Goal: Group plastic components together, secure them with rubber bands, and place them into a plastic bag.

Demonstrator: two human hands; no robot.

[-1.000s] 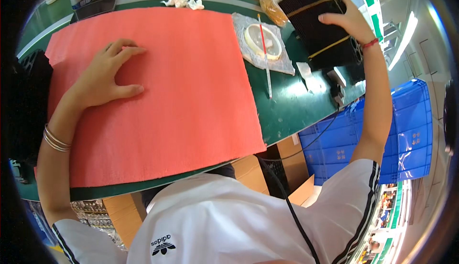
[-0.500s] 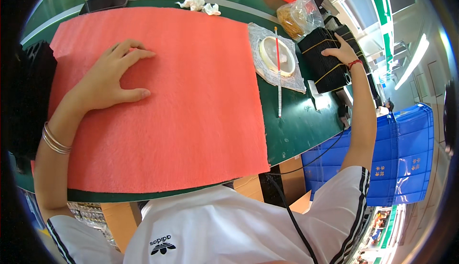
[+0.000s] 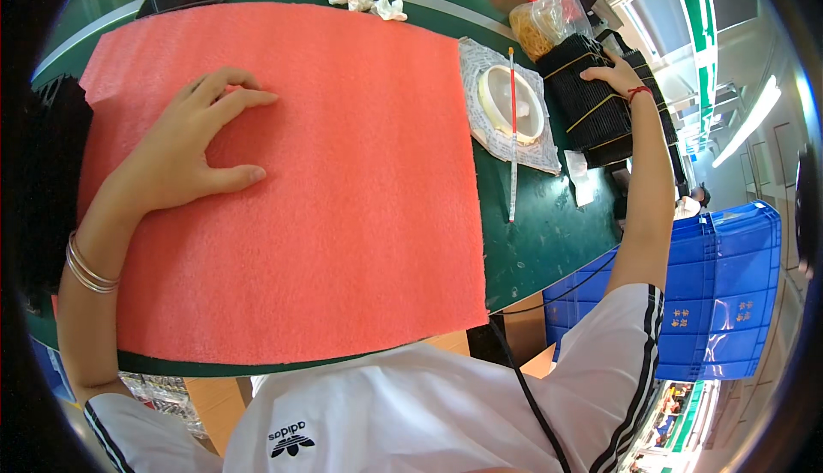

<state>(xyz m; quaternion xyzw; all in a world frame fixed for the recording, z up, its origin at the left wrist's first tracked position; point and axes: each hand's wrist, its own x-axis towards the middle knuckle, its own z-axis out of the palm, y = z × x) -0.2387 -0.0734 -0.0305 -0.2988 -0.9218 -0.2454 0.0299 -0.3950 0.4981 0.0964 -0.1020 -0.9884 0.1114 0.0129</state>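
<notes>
Red foam sheet (image 3: 291, 182) is lying on the green surface (image 3: 549, 233), left hand (image 3: 184, 152) spread flat on it. Right of the sheet, past the tape roll (image 3: 512, 102), right hand (image 3: 619, 72) is resting fingers-spread on the banded black stack (image 3: 591, 96) w/o gripping. Risk: stack is sitting near the edge & may be tipping off if nudged. Vs 1 s ago: stack isn't lifted anymore, it's down.

flat red foam sheet (image 3: 326, 199) covers the table; banded black stack (image 3: 587, 96) lies beside it.
</notes>
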